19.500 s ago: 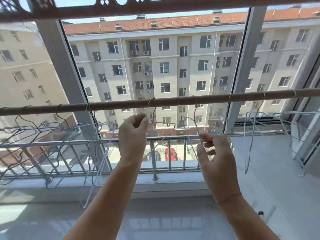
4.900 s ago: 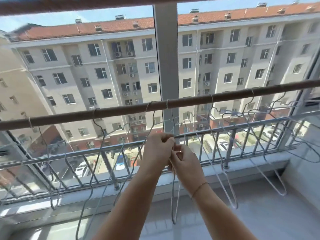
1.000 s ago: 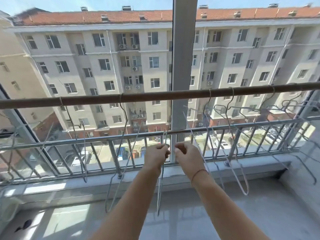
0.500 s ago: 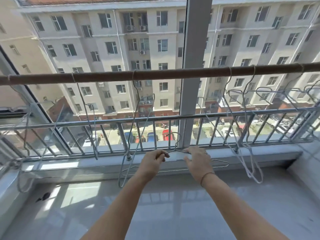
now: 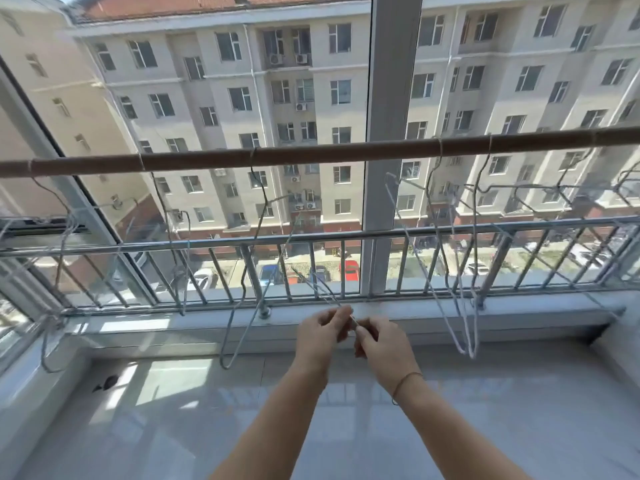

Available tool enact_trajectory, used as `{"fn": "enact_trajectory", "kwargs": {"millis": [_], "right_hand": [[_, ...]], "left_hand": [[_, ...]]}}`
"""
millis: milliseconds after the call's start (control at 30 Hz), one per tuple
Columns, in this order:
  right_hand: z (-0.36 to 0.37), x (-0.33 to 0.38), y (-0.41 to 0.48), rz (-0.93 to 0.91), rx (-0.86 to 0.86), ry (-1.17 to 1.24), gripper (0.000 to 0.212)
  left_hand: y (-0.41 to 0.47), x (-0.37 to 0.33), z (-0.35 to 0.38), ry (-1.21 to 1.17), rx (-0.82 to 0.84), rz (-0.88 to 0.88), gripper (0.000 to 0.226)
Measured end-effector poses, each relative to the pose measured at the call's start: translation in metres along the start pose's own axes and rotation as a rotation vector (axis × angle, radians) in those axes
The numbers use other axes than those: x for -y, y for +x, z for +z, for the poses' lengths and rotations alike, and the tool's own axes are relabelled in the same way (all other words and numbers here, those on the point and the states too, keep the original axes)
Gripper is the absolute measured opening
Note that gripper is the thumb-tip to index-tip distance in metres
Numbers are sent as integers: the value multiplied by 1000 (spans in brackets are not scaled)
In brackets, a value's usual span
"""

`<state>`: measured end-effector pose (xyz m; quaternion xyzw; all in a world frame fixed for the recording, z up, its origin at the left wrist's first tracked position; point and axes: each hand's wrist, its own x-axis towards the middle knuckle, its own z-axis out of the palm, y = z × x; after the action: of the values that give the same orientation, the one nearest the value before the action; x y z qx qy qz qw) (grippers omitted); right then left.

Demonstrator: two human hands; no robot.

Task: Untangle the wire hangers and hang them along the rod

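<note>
Both arms outstretched, left hand (image 5: 320,332) and right hand (image 5: 382,344) pinched together on one wire hanger (image 5: 323,289) below the rod (image 5: 311,154); several more hanging there, count unclear.

Bright daylight pours through the window (image 5: 214,98), laying glare patches on the glossy floor (image 5: 166,379). Edges bow, and the hands (image 5: 353,336) look perhaps slightly motion-blurred.

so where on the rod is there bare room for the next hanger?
The rod is bare between the hook at and the hook at, above both hands. Right of that, hangers bunch closely. Left end holds several too, wider spaced.
</note>
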<state>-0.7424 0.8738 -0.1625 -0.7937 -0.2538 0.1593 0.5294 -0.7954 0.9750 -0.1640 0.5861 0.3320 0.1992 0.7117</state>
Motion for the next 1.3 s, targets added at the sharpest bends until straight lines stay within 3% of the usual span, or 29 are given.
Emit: {"fn": "enact_trajectory", "kwargs": {"millis": [167, 367, 700, 1300], "right_hand": [[-9, 17, -15, -13, 0, 280, 18], [-22, 63, -32, -104, -18, 488, 21], [-29, 115, -8, -215, -199, 495, 18], [-3, 120, 28, -57, -321, 426, 19]], "left_hand": [[-17, -36, 15, -128, 20, 70, 10], [-28, -93, 20, -86, 110, 190, 15], [-11, -157, 32, -8, 220, 215, 15], [30, -169, -8, 5, 290, 129, 17]]}}
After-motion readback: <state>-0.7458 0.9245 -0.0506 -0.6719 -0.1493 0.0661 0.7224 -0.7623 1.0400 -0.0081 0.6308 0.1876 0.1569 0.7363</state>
